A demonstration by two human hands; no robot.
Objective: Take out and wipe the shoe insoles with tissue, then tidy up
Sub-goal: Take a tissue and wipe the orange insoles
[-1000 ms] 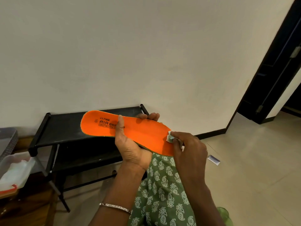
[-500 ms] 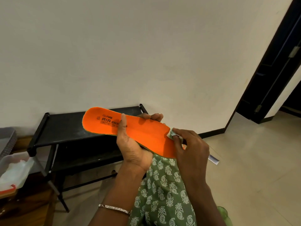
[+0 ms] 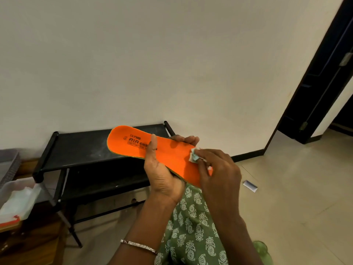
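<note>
At the left edge a clear plastic tub (image 3: 11, 190) holds white tissue; right of it stands a black shoe rack (image 3: 82, 148) against the wall; in front of the rack the orange insole (image 3: 172, 153) is held in the air, printed side up; the left hand (image 3: 162, 175) grips its middle, thumb across the top, fingers curled round the far edge; the right hand (image 3: 217, 173) pinches a small wad of tissue (image 3: 193, 156) against the insole's right part; a white scrap (image 3: 250, 186) lies on the floor to the right.
</note>
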